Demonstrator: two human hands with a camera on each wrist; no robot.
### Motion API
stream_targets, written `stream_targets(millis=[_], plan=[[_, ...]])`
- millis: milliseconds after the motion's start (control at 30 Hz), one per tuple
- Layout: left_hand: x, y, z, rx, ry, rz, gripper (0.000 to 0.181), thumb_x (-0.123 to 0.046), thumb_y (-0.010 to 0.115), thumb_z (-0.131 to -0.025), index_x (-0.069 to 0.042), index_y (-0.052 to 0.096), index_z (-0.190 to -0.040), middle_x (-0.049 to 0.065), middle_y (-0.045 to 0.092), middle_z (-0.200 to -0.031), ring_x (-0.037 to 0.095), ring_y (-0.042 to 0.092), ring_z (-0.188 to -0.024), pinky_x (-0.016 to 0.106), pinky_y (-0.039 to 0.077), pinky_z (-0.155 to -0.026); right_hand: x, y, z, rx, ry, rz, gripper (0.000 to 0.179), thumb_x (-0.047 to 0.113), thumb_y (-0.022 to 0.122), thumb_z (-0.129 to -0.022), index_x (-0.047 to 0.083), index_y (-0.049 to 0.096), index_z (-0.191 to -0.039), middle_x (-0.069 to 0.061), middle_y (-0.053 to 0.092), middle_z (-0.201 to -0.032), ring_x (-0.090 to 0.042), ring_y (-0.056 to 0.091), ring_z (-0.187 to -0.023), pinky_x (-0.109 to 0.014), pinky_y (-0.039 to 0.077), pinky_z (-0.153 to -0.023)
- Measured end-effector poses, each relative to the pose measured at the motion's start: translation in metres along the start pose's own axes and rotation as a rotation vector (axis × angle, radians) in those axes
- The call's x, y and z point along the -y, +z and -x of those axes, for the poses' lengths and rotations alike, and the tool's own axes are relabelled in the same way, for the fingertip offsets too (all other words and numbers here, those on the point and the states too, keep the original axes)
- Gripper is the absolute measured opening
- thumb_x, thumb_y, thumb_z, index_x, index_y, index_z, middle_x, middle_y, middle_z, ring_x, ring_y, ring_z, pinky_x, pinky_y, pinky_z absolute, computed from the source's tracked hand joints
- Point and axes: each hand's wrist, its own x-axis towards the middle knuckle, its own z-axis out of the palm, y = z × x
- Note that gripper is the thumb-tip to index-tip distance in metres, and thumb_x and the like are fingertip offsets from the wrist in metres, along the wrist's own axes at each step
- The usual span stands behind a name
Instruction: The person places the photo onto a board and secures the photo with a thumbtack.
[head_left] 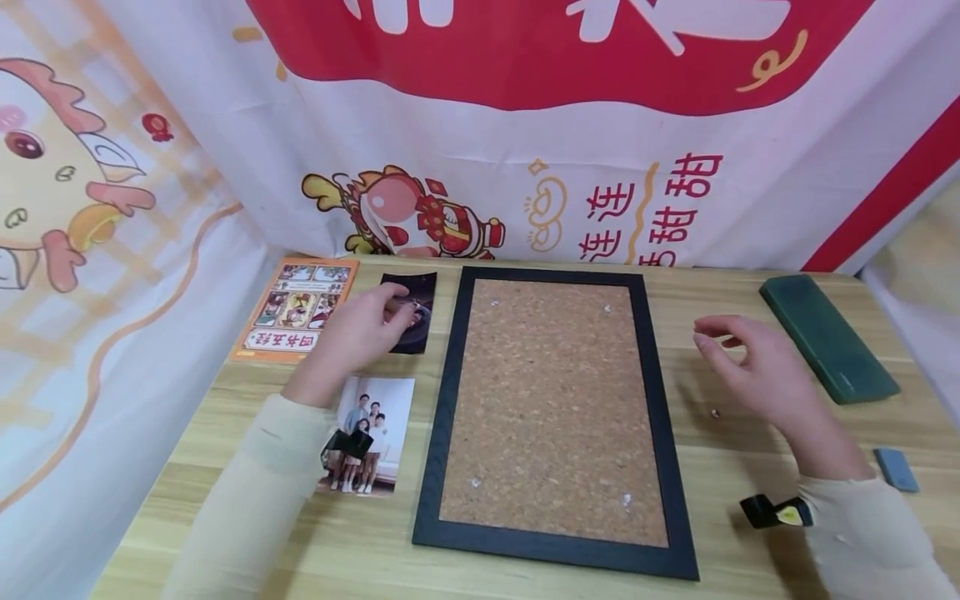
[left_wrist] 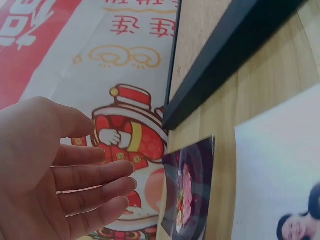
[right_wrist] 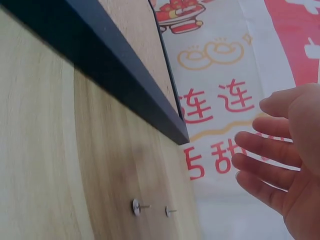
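A cork board [head_left: 555, 400] in a black frame [head_left: 437, 467] lies on the table, with a small shiny thumbtack near each corner of the cork. My left hand [head_left: 356, 333], fingers loosely bent and holding nothing, hovers over a dark photo [head_left: 420, 337] left of the frame. Below that arm lies a family photo [head_left: 393, 400], partly covered by the wrist camera. My right hand [head_left: 768, 375] hangs in the air right of the frame, its fingers relaxed with nothing between them. Beneath it, one thumbtack [right_wrist: 136, 207] and another thumbtack [right_wrist: 168, 211] rest on the wood, points sideways.
An orange-bordered booklet [head_left: 296, 308] lies at the back left of the table [head_left: 360, 550]. A green case [head_left: 828, 337] stands at the right, with a small blue-grey block [head_left: 896, 469] nearer. A printed cloth [head_left: 510, 133] hangs behind the table's far edge.
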Motion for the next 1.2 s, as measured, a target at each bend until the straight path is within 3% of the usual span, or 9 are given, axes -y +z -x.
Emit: stream_targets(millis=[100,200,267,533,800,1000,1200], plan=[[0.009,0.0,-0.004,0.02,-0.026,0.006,0.051,-0.037,0.052,-0.112,-0.004,0.058,-0.149,0.016,0.075,-0.127,0.032,0.074,-0.103,0.051,0.061,-0.088,-0.009,0.0,0.001,-0.02,0.017,0.012,0.038,0.027,0.064,-0.11,0.001,0.066,-0.137,-0.026,0.07,-0.129,-0.042,0.063,-0.112,-0.053,0.059,-0.086],[0.019,-0.001,-0.008,0.059,-0.058,0.002,0.056,-0.038,0.053,-0.112,0.0,0.053,-0.152,0.021,0.071,-0.128,0.035,0.07,-0.101,0.052,0.059,-0.087,-0.021,0.0,0.001,-0.011,0.06,0.02,0.037,0.029,0.063,-0.11,0.003,0.068,-0.135,-0.023,0.07,-0.125,-0.035,0.061,-0.105,-0.033,0.053,-0.078],[0.026,-0.001,-0.01,0.085,-0.087,0.002,0.059,-0.038,0.054,-0.111,0.002,0.051,-0.154,0.023,0.069,-0.129,0.035,0.068,-0.102,0.053,0.059,-0.088,-0.03,0.001,0.001,0.009,0.09,0.009,0.038,0.031,0.062,-0.11,0.003,0.067,-0.135,-0.023,0.069,-0.123,-0.033,0.059,-0.102,-0.027,0.049,-0.074],[0.046,0.001,-0.016,0.068,-0.166,0.001,0.062,-0.039,0.056,-0.11,0.009,0.051,-0.149,0.03,0.068,-0.129,0.04,0.067,-0.107,0.057,0.058,-0.096,-0.058,0.006,0.002,0.096,0.167,0.038,0.041,0.033,0.066,-0.109,0.002,0.065,-0.135,-0.023,0.068,-0.113,-0.032,0.057,-0.095,-0.028,0.049,-0.068],[0.057,0.008,-0.022,0.115,-0.169,-0.029,0.069,-0.043,0.059,-0.109,0.013,0.049,-0.15,0.033,0.066,-0.129,0.04,0.066,-0.108,0.059,0.057,-0.101,-0.07,0.009,0.003,0.176,0.213,0.021,0.039,0.031,0.072,-0.106,0.001,0.066,-0.131,-0.022,0.069,-0.114,-0.032,0.058,-0.097,-0.028,0.05,-0.072],[0.062,0.012,-0.029,0.124,-0.178,-0.064,0.06,-0.047,0.063,-0.107,0.01,0.061,-0.126,0.028,0.066,-0.115,0.036,0.061,-0.093,0.048,0.055,-0.079,-0.075,0.013,0.0,0.2,0.222,0.01,0.039,0.034,0.072,-0.105,0.003,0.068,-0.129,-0.02,0.069,-0.113,-0.032,0.057,-0.099,-0.03,0.049,-0.076],[0.061,0.015,-0.039,0.149,-0.264,-0.051,0.05,-0.049,0.071,-0.102,0.0,0.062,-0.103,0.013,0.058,-0.088,0.027,0.055,-0.075,0.036,0.046,-0.063,-0.074,0.014,-0.002,0.199,0.206,0.034,0.033,0.027,0.075,-0.104,0.002,0.071,-0.125,-0.02,0.07,-0.11,-0.032,0.057,-0.096,-0.033,0.048,-0.076]])
